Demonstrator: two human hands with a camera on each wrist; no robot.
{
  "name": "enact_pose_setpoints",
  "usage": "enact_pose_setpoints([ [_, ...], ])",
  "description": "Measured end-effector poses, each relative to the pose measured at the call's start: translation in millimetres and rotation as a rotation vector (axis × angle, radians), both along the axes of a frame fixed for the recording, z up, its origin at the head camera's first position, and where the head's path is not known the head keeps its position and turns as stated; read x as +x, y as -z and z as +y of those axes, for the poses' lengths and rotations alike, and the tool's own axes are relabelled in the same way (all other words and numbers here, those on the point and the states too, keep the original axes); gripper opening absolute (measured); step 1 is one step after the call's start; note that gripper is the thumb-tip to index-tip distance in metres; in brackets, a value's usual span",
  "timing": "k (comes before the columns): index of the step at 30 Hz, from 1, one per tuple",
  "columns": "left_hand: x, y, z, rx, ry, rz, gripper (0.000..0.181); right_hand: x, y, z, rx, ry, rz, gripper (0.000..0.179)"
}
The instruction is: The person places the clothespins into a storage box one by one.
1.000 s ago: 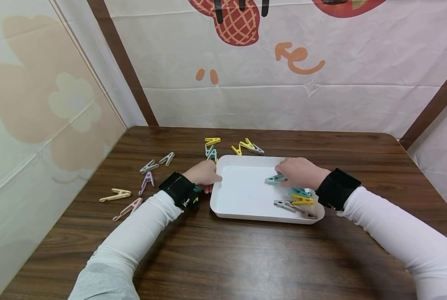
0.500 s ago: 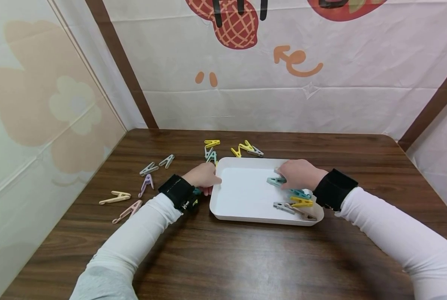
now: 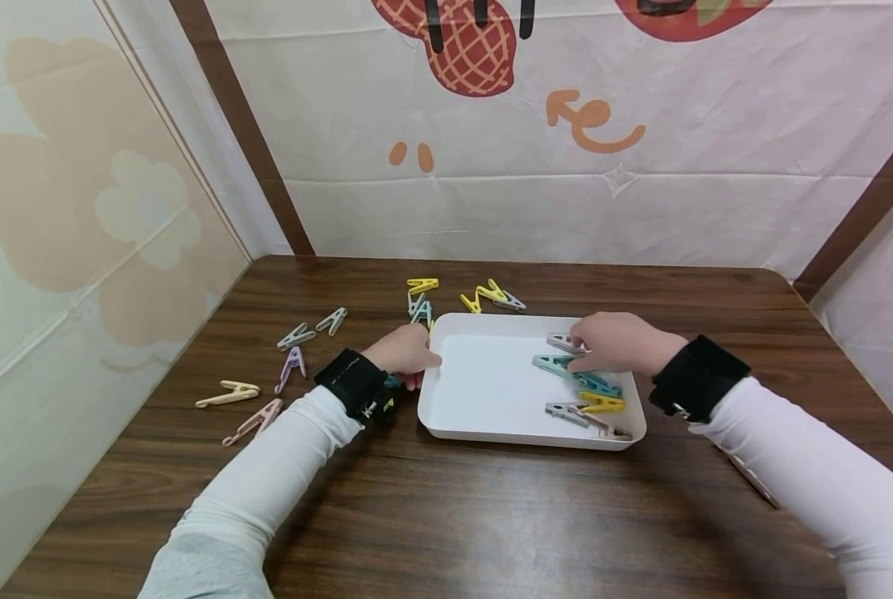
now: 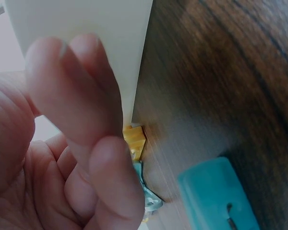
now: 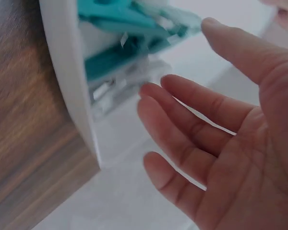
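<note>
My left hand point(image 3: 409, 351) grips the left rim of a shallow white tray point(image 3: 476, 366), thumb over the edge and fingers against the outer wall. My right hand point(image 3: 618, 341) is over the tray's far right part, fingers spread and loosely bent, holding nothing in the right wrist view. Beside its fingertips lie a grey clothespin point(image 3: 561, 341) and a pale teal clothespin point(image 3: 551, 363). A darker teal clothespin point(image 3: 598, 383), a yellow clothespin point(image 3: 602, 403), a grey clothespin point(image 3: 566, 413) and a brownish clothespin point(image 3: 612, 431) lie nearer the tray's front right corner.
Left of the tray lie a cream clothespin point(image 3: 227, 393), a pink clothespin point(image 3: 254, 422), a purple clothespin point(image 3: 291, 369) and two grey ones. More yellow, grey and teal clothespins sit behind the tray. A teal clothespin point(image 4: 216, 191) lies close under my left wrist.
My right hand has loosened and drawn back to the right. A grey clothespin at the tray's far side, hidden at first, now shows. The left hand has kept its grip on the rim.
</note>
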State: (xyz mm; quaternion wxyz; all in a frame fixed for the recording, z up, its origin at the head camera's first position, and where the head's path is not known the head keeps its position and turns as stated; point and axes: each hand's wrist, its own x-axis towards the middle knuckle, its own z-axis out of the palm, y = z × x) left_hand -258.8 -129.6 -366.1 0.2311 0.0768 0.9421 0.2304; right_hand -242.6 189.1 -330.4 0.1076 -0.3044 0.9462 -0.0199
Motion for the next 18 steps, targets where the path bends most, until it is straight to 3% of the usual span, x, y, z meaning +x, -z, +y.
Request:
enact_pose_setpoints([
  [7,-0.7,-1.2,0.2,-0.013,0.004,-0.002,0.03,16.4,-19.4,40.0,-0.081,0.1,0.017,0.025],
  [18,-2.7,1.8,0.2,0.0,0.022,0.005,0.031,47.0,-19.6,103.5,-0.142,0.216,0.008,0.039],
])
